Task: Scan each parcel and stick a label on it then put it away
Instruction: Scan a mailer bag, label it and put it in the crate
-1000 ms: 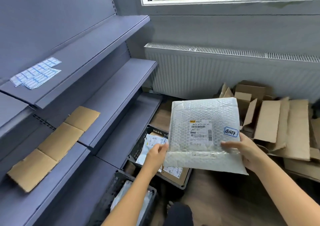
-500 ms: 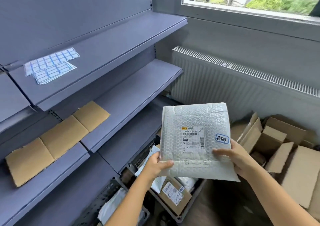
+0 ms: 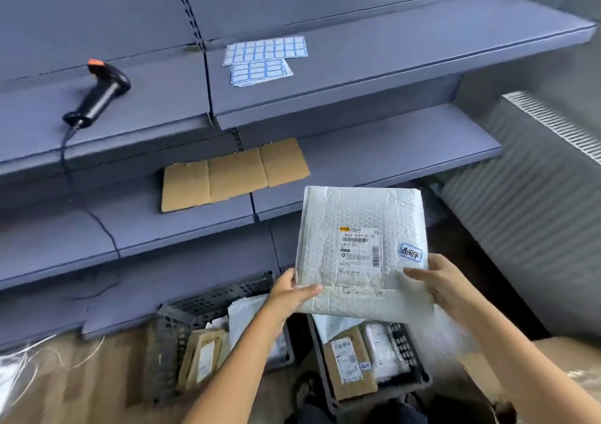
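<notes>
Both hands are gripping the bubble-wrap parcel (image 3: 361, 248) by its lower edge. The left hand (image 3: 294, 297) is pinching the near-left corner, and the right hand (image 3: 435, 284) is clamping the right side just below the blue sticker (image 3: 410, 252) (apparently already applied). The parcel is hanging above the floor crates (image 3: 208, 297), its taller axis pointing toward the middle shelf (image 3: 406, 160) directly ahead. The left hand is judged marginally nearer the shelving.

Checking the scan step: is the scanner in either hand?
No, the scanner lies on the shelf, while the left hand and right hand hold the parcel.
</notes>
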Demonstrator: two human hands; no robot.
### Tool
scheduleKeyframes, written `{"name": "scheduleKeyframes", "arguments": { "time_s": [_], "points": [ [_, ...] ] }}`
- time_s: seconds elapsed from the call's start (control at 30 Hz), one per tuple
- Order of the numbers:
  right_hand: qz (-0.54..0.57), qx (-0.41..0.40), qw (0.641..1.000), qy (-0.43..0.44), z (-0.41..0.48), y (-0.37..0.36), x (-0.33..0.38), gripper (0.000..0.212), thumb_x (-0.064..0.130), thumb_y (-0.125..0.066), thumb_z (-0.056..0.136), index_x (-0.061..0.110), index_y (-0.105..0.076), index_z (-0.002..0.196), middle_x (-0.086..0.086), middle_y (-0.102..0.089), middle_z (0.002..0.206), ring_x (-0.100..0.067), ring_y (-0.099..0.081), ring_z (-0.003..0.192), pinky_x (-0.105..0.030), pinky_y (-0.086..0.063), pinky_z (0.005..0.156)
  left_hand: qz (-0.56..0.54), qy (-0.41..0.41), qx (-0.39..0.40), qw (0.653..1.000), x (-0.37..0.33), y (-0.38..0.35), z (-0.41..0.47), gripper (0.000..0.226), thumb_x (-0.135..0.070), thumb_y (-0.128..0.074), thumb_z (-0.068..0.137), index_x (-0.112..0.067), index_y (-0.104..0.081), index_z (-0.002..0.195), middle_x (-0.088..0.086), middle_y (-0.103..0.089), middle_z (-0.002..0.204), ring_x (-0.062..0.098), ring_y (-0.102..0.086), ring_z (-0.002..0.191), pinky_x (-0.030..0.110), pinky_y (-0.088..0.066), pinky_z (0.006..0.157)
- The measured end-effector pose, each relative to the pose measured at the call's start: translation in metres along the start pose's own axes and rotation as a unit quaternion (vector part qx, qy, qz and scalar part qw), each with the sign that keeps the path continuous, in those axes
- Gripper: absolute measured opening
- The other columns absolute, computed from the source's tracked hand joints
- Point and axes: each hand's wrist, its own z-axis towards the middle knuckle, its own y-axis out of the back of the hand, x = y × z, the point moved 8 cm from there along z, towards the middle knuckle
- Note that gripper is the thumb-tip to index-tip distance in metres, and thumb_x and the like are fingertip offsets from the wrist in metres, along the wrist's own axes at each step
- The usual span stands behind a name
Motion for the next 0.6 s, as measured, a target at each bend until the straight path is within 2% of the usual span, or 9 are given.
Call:
{"name": "scheduleKeyframes", "arguments": {
  "time_s": [0.1,0.2,0.27,0.33,0.4,0.5,0.6],
  "points": [
    [-0.043,0.035,0.998,-0.013,0.022,0.003,-0.001,0.044,0.012,-0.072,0.082,0.008,-0.052,0.12,-0.011,-0.064,0.113,-0.022,-0.063,0.092,-0.032,-0.049,0.075,-0.043,0.022,-0.076,0.996,0.022,0.012,-0.014,0.049,-0.015,-0.079,0.073,-0.016,-0.056,0.116,0.0,-0.067,0.11,0.014,-0.064,0.101,0.034,-0.05,0.093],
    [-0.046,0.044,0.998,-0.028,0.034,0.01,-0.015,0.037,0.005,-0.063,0.088,0.005,-0.048,0.122,-0.014,-0.059,0.113,-0.024,-0.059,0.094,-0.031,-0.048,0.074,-0.089,0.04,-0.12,0.988,0.046,0.007,-0.022,0.041,-0.011,-0.077,0.075,-0.021,-0.057,0.108,0.001,-0.067,0.111,0.013,-0.064,0.1,0.033,-0.05,0.091],
    [-0.078,0.038,0.996,-0.038,0.038,0.02,-0.029,0.027,0.005,-0.06,0.09,0.004,-0.05,0.116,-0.014,-0.059,0.109,-0.024,-0.058,0.095,-0.037,-0.049,0.083,-0.116,0.051,-0.146,0.981,0.065,-0.001,-0.023,0.037,-0.009,-0.077,0.076,-0.021,-0.058,0.106,0.001,-0.068,0.11,0.015,-0.064,0.1,0.035,-0.051,0.091],
    [-0.116,0.013,0.992,-0.05,0.044,0.034,-0.05,0.016,0.004,-0.058,0.091,0.005,-0.053,0.106,-0.014,-0.059,0.103,-0.025,-0.055,0.095,-0.046,-0.045,0.094,-0.139,0.071,-0.168,0.973,0.089,-0.013,-0.024,0.039,-0.011,-0.078,0.074,-0.018,-0.059,0.106,0.005,-0.068,0.114,0.02,-0.064,0.103,0.044,-0.049,0.096],
    [-0.142,-0.015,0.988,-0.064,0.051,0.049,-0.075,0.007,0.003,-0.057,0.091,0.007,-0.054,0.095,-0.013,-0.06,0.097,-0.025,-0.055,0.091,-0.046,-0.046,0.091,-0.15,0.099,-0.161,0.97,0.121,-0.029,-0.015,0.055,-0.02,-0.084,0.065,-0.015,-0.058,0.113,0.008,-0.065,0.121,0.023,-0.063,0.108,0.047,-0.047,0.099],
    [-0.179,-0.057,0.979,-0.083,0.065,0.069,-0.119,0.015,0.003,-0.059,0.086,0.015,-0.054,0.081,-0.011,-0.062,0.085,-0.026,-0.057,0.08,-0.039,-0.044,0.076,-0.135,0.15,-0.137,0.97,0.178,-0.055,0.014,0.121,-0.049,-0.092,0.04,-0.011,-0.037,0.142,0.006,-0.047,0.142,0.023,-0.05,0.125,0.046,-0.04,0.106],
    [-0.2,-0.08,0.969,-0.122,0.079,0.084,-0.18,0.015,0.003,-0.057,0.084,0.013,-0.052,0.075,-0.009,-0.058,0.072,-0.025,-0.053,0.071,-0.038,-0.041,0.071,-0.146,0.182,-0.114,0.966,0.23,-0.085,0.043,0.13,-0.052,-0.092,0.041,-0.013,-0.028,0.147,0.005,-0.04,0.147,0.023,-0.044,0.131,0.045,-0.036,0.109]
  ]
}}
